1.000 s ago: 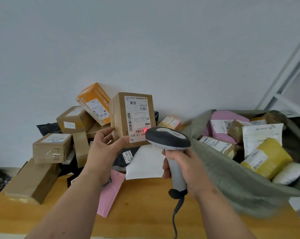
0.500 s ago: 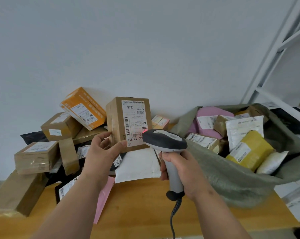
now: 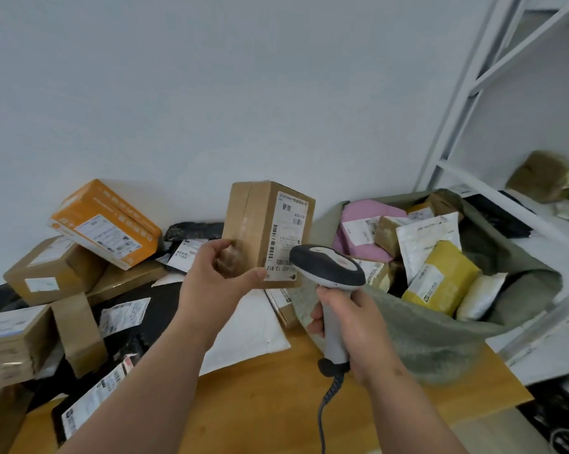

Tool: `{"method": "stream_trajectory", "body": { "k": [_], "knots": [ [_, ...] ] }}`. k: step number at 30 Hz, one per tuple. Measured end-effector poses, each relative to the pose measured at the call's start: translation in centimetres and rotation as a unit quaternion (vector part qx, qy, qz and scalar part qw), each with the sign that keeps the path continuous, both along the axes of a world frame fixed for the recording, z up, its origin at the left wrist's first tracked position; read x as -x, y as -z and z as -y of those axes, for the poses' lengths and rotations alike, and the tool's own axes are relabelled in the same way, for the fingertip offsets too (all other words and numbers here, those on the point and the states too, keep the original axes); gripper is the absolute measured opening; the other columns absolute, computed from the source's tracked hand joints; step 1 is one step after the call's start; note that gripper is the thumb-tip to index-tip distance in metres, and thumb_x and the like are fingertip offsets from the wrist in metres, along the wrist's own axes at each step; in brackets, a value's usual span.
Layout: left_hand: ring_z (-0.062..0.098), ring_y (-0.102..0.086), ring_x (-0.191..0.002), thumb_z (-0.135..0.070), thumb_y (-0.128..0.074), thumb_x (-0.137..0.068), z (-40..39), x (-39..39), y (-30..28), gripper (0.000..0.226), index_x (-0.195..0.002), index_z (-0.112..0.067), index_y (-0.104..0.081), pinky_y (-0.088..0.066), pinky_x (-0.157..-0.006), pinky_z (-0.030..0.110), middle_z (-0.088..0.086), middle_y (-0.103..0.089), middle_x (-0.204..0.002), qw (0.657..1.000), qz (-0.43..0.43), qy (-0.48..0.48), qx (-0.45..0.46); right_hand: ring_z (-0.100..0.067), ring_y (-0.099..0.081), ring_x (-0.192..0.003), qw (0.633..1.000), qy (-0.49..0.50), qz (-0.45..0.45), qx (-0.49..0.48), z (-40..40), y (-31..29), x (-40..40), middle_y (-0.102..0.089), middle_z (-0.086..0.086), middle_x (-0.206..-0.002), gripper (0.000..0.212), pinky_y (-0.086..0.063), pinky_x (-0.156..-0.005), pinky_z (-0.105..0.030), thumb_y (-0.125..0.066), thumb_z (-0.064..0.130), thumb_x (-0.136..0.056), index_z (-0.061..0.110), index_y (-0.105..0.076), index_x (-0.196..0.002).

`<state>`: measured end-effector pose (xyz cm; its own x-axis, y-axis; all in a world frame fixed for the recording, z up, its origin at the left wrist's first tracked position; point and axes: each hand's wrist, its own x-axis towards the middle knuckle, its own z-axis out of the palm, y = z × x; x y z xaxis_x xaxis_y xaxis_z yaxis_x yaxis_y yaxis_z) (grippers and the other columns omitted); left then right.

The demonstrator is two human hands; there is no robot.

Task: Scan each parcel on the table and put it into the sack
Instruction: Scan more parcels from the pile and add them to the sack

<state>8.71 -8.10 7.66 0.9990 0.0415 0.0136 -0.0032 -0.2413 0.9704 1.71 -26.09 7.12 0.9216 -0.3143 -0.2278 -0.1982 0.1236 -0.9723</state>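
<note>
1. You are holding the box (image 3: 266,234) upright in the air, above the table (image 3: 276,404) and between the pile (image 3: 89,276) and the sack (image 3: 440,322), its label turned toward the sack.
2. Your left hand (image 3: 217,283) is gripping the box low at one corner, thumb on the label face and fingers behind. Risk: a grip this low is likely letting the tall box tip or slip on the way across.
3. Your right hand (image 3: 348,326) is gripping the scanner (image 3: 329,273) by its handle, its head just beside the label's lower edge. Risk: the box may be knocking against that head as you carry it rightward.
4. The sack is holding many parcels near its rim. Risk: a box dropped on top may be rolling back out.
5. Change: the box is now rotated, showing its taped side, and the red scan light seen on the label earlier is no longer showing.
</note>
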Motion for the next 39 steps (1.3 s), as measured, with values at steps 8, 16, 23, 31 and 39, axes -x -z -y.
{"method": "stream_trajectory", "body": {
  "k": [8, 16, 23, 31, 39],
  "knots": [
    [0.007, -0.058, -0.103, -0.039, -0.087, -0.068, 8.0, -2.7, -1.6, 0.067, -0.123, -0.037, -0.050, -0.055, -0.088, 0.037, -0.018, -0.058, -0.110, 0.998, 0.015, 0.059, -0.026, -0.020, -0.061, -0.058, 0.992, 0.117, 0.027, -0.027, 5.7, 0.3, -0.3, -0.062, -0.005, -0.063, 0.006, -0.054, -0.070, -0.042, -0.061, 0.014, -0.093, 0.009, -0.064, -0.092],
    [0.009, -0.047, -0.109, -0.046, -0.085, -0.069, 17.6, -5.8, -0.8, 0.078, -0.134, -0.031, -0.045, -0.039, -0.086, 0.024, -0.009, -0.045, -0.124, 0.984, 0.074, 0.046, -0.158, -0.025, -0.064, -0.064, 0.993, 0.111, 0.030, 0.000, 13.7, 0.1, -3.1, -0.063, -0.007, -0.066, 0.007, -0.054, -0.062, -0.037, -0.060, 0.013, -0.095, 0.009, -0.063, -0.089],
    [0.027, -0.014, -0.139, -0.041, -0.075, -0.082, 20.3, -6.9, 3.9, 0.085, -0.151, -0.031, -0.027, -0.030, -0.113, 0.041, 0.002, -0.020, -0.151, 0.914, 0.057, 0.043, -0.399, -0.027, -0.065, -0.067, 0.998, 0.065, -0.005, 0.009, 17.3, 1.4, -6.2, -0.064, -0.009, -0.071, 0.004, -0.058, -0.065, -0.039, -0.062, 0.015, -0.094, 0.012, -0.063, -0.092],
    [0.020, -0.029, -0.139, -0.018, -0.055, -0.097, 21.8, -8.7, 5.0, 0.055, -0.149, -0.027, -0.039, -0.031, -0.115, 0.039, -0.002, -0.040, -0.149, 0.935, 0.030, 0.080, -0.345, -0.016, -0.067, -0.063, 0.999, 0.034, -0.038, 0.007, 18.9, 2.7, -8.7, -0.067, 0.000, -0.068, 0.001, -0.054, -0.060, -0.029, -0.065, 0.018, -0.092, 0.017, -0.065, -0.093],
    [0.020, -0.050, -0.114, -0.009, -0.052, -0.096, 21.0, -12.1, 5.5, 0.044, -0.134, -0.029, -0.058, -0.045, -0.092, 0.030, 0.000, -0.047, -0.136, 0.936, -0.050, 0.027, -0.346, -0.022, -0.065, -0.071, 0.999, -0.022, -0.033, -0.021, 18.9, 3.3, -10.5, -0.066, -0.003, -0.071, 0.008, -0.051, -0.054, -0.022, -0.065, 0.016, -0.093, 0.022, -0.064, -0.098]
  ]
}}
